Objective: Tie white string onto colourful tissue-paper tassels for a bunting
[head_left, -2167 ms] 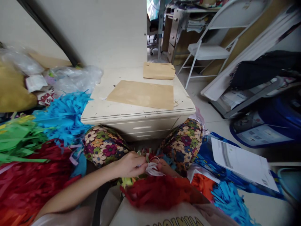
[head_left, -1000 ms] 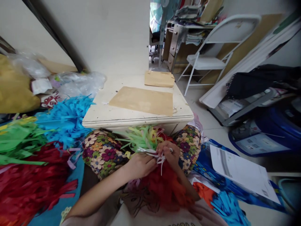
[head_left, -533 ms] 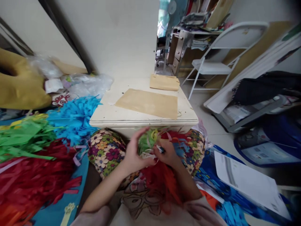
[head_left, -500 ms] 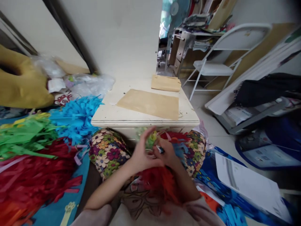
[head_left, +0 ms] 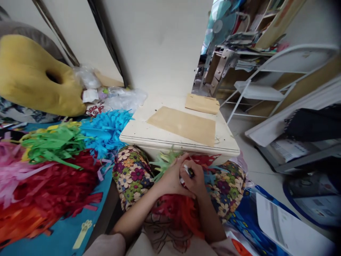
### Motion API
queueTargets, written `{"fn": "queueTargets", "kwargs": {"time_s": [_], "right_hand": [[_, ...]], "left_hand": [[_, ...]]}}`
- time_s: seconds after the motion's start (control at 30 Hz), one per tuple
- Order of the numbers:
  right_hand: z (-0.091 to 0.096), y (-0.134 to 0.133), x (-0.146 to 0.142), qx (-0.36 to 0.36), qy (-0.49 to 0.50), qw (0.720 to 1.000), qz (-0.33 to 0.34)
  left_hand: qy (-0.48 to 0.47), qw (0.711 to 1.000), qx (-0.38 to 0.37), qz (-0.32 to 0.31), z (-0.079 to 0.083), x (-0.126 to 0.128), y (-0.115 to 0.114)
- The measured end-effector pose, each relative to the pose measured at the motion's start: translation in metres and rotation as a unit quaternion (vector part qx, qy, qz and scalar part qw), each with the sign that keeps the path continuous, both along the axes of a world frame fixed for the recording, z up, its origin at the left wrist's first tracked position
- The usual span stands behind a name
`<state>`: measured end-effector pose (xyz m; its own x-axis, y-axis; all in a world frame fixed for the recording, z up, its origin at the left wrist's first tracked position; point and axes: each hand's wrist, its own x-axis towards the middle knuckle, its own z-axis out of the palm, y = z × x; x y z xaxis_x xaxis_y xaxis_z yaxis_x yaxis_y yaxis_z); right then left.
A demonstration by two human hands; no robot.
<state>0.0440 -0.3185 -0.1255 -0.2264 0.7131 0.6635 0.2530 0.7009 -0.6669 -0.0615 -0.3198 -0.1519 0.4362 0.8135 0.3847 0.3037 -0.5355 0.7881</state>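
My left hand (head_left: 172, 179) and my right hand (head_left: 195, 176) are pressed together above my lap. The left hand is closed around a bundle of paper strips. Its pale green strips (head_left: 163, 163) fan out beyond the fingers, and red and orange strips (head_left: 183, 209) hang on the near side. From my right fist pokes a small black-and-white object (head_left: 189, 171), whose kind I cannot make out. A bit of red and white shows between the two hands. My knees in flowered trousers (head_left: 129, 177) lie to either side.
A cream low table (head_left: 138, 131) stands just ahead, bearing a brown paper sheet (head_left: 186, 124) and a folded brown piece (head_left: 202, 103). Heaps of blue (head_left: 106, 131), green (head_left: 55, 142) and red strips (head_left: 64, 181) lie left. A white folding chair (head_left: 258, 90) stands right.
My view has turned left, so the table sits further right. My left hand's fingers have closed down beside the right hand, and the pale green strips now spread out further to the left.
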Motion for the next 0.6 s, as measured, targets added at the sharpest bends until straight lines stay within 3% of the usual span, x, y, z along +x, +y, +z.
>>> {"fn": "queueTargets", "kwargs": {"time_s": [0.1, 0.2, 0.33, 0.43, 0.53, 0.6], "right_hand": [[-0.002, 0.0, -0.004, 0.028, 0.015, 0.999, 0.005], [-0.006, -0.004, -0.005, 0.022, 0.019, 1.0, -0.009], [-0.009, -0.007, -0.001, 0.054, -0.001, 0.997, -0.053], [-0.006, -0.006, 0.004, 0.098, -0.016, 0.994, -0.046], [0.003, -0.011, 0.009, 0.031, 0.045, 0.998, -0.033], [0.014, -0.022, 0.009, 0.01, 0.05, 0.995, -0.08]], "left_hand": [[0.004, 0.999, -0.024, -0.046, -0.001, -0.004, 0.0], [-0.003, 0.997, -0.054, -0.046, 0.001, -0.004, -0.003], [-0.002, 0.999, -0.05, 0.009, 0.007, -0.003, -0.007], [0.016, 0.998, -0.02, 0.051, 0.012, -0.001, -0.009], [0.034, 0.995, 0.037, 0.085, 0.013, 0.0, -0.009], [0.05, 0.99, 0.061, 0.117, 0.01, 0.001, -0.009]]}}
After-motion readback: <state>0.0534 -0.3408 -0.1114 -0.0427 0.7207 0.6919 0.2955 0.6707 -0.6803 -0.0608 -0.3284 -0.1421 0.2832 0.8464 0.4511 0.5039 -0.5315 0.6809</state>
